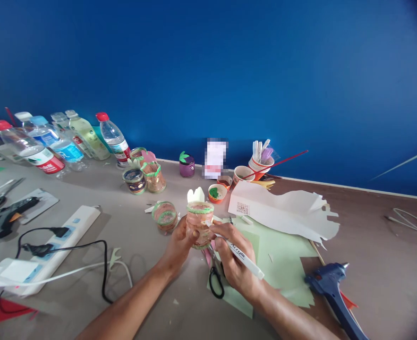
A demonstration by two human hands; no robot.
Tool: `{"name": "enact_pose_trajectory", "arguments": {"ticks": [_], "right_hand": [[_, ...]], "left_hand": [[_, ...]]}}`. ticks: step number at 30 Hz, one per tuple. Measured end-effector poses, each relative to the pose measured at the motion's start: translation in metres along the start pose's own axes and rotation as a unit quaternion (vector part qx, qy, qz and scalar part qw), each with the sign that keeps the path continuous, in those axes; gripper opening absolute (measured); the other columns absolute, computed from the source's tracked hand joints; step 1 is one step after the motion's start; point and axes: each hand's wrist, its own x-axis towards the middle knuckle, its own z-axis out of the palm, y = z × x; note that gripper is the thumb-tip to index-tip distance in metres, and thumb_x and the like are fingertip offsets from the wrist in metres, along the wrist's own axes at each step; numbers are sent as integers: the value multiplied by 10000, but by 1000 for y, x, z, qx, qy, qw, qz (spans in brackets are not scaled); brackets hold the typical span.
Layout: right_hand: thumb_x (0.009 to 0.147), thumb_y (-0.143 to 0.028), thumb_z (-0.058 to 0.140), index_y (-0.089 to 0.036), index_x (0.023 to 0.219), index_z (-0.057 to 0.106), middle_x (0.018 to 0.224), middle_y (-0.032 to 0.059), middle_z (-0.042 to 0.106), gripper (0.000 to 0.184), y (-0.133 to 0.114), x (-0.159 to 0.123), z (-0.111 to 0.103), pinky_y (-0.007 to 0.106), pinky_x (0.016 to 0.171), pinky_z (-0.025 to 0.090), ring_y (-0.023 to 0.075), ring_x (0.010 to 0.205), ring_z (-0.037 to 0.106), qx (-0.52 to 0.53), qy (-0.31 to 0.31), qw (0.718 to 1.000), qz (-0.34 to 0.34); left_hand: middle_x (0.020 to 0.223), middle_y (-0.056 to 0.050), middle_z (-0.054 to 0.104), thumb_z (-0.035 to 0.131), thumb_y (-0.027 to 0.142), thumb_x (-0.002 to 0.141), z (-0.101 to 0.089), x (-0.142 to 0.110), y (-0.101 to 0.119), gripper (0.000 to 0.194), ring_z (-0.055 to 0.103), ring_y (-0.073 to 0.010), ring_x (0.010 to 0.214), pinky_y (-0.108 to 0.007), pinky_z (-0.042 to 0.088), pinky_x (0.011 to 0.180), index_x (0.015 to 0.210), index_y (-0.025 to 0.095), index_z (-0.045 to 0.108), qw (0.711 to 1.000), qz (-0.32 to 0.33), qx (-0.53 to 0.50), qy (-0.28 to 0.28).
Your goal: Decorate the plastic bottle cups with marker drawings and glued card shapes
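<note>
Wall [208, 75] is one solid deep blue, table [151, 302] more of a dull brownish grey. The jar [198, 217] is pinky-brown with a green rim and pale cream petals up top, and the pen [245, 260] is white with black lettering. Purple pot [187, 168] with bright green leaves kinda pops. Long white sheet [286, 208] has a black-and-white QR square [243, 208], the sheet below [282, 264] is pale green, glue gun [330, 278] on the right is dark blue.

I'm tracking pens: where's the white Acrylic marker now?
Just right of centre in the head view, the white marker is in the right hand, its tip toward the jar held in the left hand.
</note>
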Motion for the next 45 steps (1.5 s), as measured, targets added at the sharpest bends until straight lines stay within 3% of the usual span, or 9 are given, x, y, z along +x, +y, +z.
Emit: {"name": "enact_pose_trajectory", "arguments": {"ticks": [14,23,29,45], "right_hand": [[938,-160,480,-221,1041,655,791,14,650,212,1,3,-3,248,583,499,139,666,629,-29,28,999,2],[928,-155,485,-225,1020,675,804,23,646,223,-2,4,-6,279,626,512,150,694,625,4,25,1000,10],[918,-110,481,-248,1054,674,877,32,662,274,-2,5,-3,295,734,528,163,814,637,23,3,1000,-8],[916,-76,493,-269,1117,654,919,50,659,322,-3,5,4,311,738,548,179,853,641,18,-10,999,-33]], "left_hand": [[1190,-131,684,728,587,749,-2,-1,-3,584,620,-316,1127,-416,478,946,1183,203,650,999,-17,-20,21],[1189,-128,684,698,572,787,-2,-1,-6,534,627,-309,1111,-406,488,927,1166,198,649,999,-11,-28,10],[1204,-137,674,695,575,789,-2,-1,-3,551,621,-316,1124,-415,477,944,1179,189,644,1000,-9,-10,17],[1203,-128,679,702,582,775,1,0,1,572,611,-320,1145,-426,457,982,1195,198,642,1000,6,16,16]]}}
